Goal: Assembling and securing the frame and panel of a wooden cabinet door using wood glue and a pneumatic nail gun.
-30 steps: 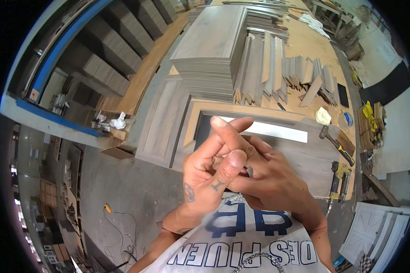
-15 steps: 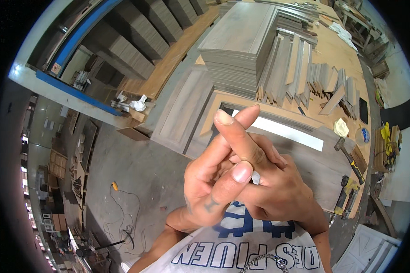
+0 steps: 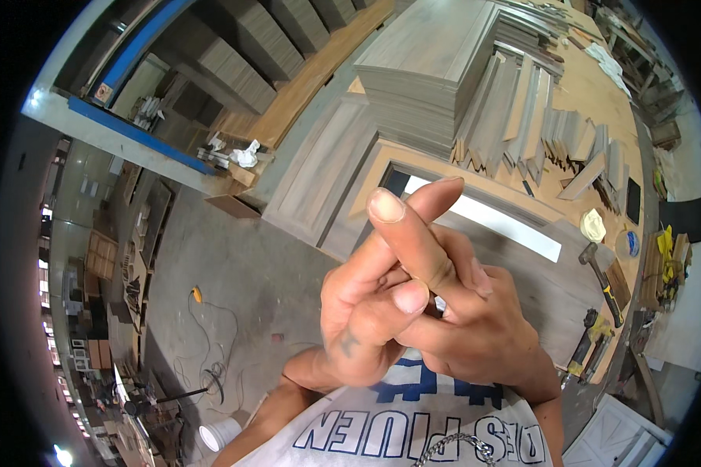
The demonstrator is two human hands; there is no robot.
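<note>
In front of my chest, my left hand (image 3: 358, 319) and my right hand (image 3: 479, 311) are pressed together. The two index fingers cross at the top. My left thumb bends in against the fingers of my right hand. A small whitish bit (image 3: 440, 302) shows in the gap beside that thumb, mostly covered by the fingers, so its kind is hidden. Beyond the hands lies a grey wood-grain panel (image 3: 533, 292) with a white strip (image 3: 506, 226) along it, partly behind my fingers.
A tall stack of grey boards (image 3: 413, 109) stands ahead, with cut strips (image 3: 483, 117) to its right. A hammer (image 3: 602, 284), a cream-coloured lump (image 3: 593, 225) and a phone (image 3: 634, 201) lie at the bench's right side. A cable (image 3: 230, 342) runs over the floor at left.
My hands stay clasped, with the left thumb shifted slightly. The whitish bit is less exposed now. The surroundings have slid a little rightward in view, and more of a white bucket shows at lower left.
</note>
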